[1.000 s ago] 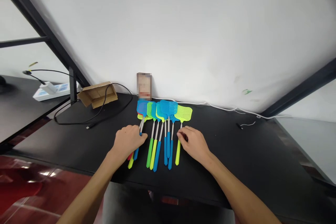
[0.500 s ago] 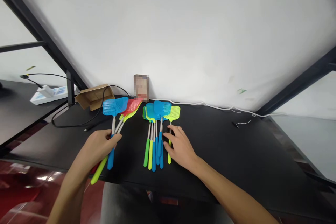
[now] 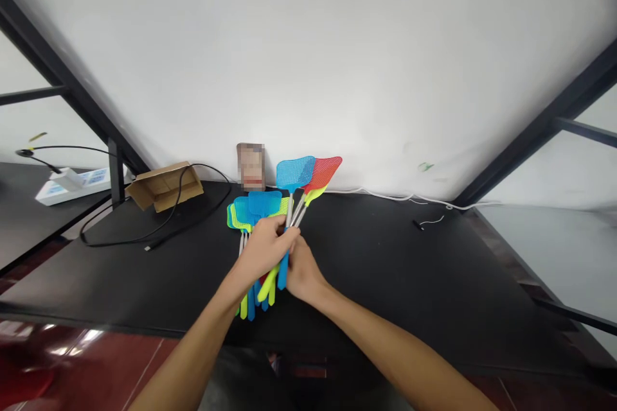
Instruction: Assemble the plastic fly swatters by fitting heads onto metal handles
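My left hand [image 3: 264, 245] is closed around the shafts of a small bunch of fly swatters: a blue one [image 3: 294, 173], a red one [image 3: 326, 171] and a yellow-green one [image 3: 315, 195]. Their heads point up and away, above the table. Against the handles of this bunch is my right hand [image 3: 303, 270], just right of the left; its fingers are mostly hidden behind the bunch and the left hand. Under and left of my hands lie several more swatters, blue, green and yellow-green, the topmost a blue swatter [image 3: 264, 203]. My left arm covers part of their handles.
An open cardboard box [image 3: 168, 186] and a looped black cable [image 3: 113, 244] lie at the back left of the black table [image 3: 409, 295]. A small upright packet [image 3: 250, 167] leans on the wall. A white cable [image 3: 409, 196] runs along the wall's foot; a short black plug [image 3: 418, 225] lies right.
My left hand has carried its bunch of swatters rightward, over the ones on the table. My right hand now meets that bunch. The camera view has shifted slightly.
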